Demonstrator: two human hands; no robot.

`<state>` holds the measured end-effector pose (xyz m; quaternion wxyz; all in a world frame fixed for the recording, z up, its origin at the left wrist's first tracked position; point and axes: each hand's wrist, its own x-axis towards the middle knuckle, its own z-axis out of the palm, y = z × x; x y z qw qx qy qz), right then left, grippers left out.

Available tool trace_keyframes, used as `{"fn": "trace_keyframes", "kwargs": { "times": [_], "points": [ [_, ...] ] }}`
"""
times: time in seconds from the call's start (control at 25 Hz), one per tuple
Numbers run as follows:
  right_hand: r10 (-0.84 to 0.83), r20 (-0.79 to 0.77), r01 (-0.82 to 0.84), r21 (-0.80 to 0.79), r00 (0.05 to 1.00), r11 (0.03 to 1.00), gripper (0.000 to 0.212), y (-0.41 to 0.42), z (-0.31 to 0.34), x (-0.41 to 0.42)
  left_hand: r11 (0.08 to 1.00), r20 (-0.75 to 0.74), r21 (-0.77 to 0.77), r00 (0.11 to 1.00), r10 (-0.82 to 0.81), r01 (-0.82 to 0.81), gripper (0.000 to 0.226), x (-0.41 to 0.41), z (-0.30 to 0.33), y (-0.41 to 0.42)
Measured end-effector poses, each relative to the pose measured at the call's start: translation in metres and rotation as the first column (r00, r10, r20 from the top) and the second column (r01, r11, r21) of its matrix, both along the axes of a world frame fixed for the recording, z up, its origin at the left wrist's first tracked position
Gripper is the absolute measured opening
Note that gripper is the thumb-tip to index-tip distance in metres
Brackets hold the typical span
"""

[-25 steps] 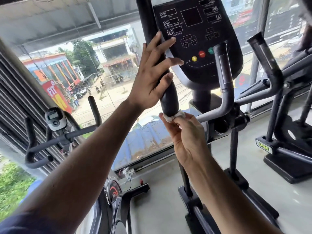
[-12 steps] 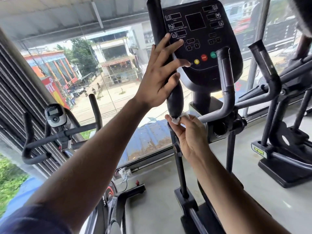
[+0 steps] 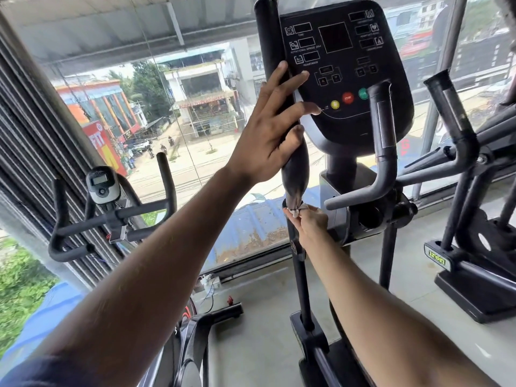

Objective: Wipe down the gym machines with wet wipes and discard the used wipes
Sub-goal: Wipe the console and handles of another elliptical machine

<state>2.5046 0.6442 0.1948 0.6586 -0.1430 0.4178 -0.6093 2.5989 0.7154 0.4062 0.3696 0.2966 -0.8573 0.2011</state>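
Note:
A black elliptical machine stands in front of me, its console (image 3: pixel 343 76) up at the top centre. My left hand (image 3: pixel 273 127) rests on the machine's left upright handle (image 3: pixel 296 174), fingers spread and nearly straight against the foam grip. Below it, my right hand (image 3: pixel 310 222) pinches a small crumpled white wet wipe (image 3: pixel 295 211) against the tapered lower end of that grip, where it meets the thin black pole. Most of the wipe is hidden inside my fingers.
The elliptical's curved inner handle (image 3: pixel 382 152) rises right of the console. Another black machine (image 3: pixel 474 219) stands at the right. An exercise bike with a small display (image 3: pixel 102 185) sits at the left by the big window. Grey concrete floor (image 3: pixel 259 317) lies below.
My right hand with the wipe has slid down the handle from the grip's lower part to its very bottom end. My left hand has stayed on the grip.

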Motion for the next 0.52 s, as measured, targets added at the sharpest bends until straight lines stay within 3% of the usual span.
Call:
{"fn": "trace_keyframes", "kwargs": {
  "times": [0.16, 0.24, 0.32, 0.4, 0.52],
  "points": [
    [0.020, -0.085, -0.022, -0.026, 0.996, 0.999, 0.026, 0.000, -0.014, -0.004, 0.994, -0.083, 0.105, 0.996, 0.035, -0.026, 0.041, 0.000, -0.012, 0.021],
    [0.036, -0.087, -0.040, -0.050, 0.996, 0.998, 0.028, 0.013, -0.026, -0.009, 0.976, -0.313, 0.218, 0.949, 0.051, 0.019, 0.050, 0.006, -0.043, 0.036],
    [0.083, -0.136, -0.095, -0.086, 0.987, 0.992, 0.024, 0.032, -0.043, -0.010, 0.951, -0.521, 0.307, 0.843, 0.136, 0.036, 0.051, 0.020, -0.089, 0.047],
    [0.138, -0.198, -0.164, -0.120, 0.971, 0.979, 0.025, 0.049, -0.062, -0.008, 0.913, -0.571, 0.407, 0.778, 0.262, -0.010, 0.048, 0.035, -0.138, 0.053],
    [0.188, -0.267, -0.221, -0.099, 0.945, 0.970, 0.020, 0.064, -0.079, 0.000, 0.830, -0.530, 0.557, 0.751, 0.394, -0.042, 0.046, 0.056, -0.195, 0.056]
  ]
}}
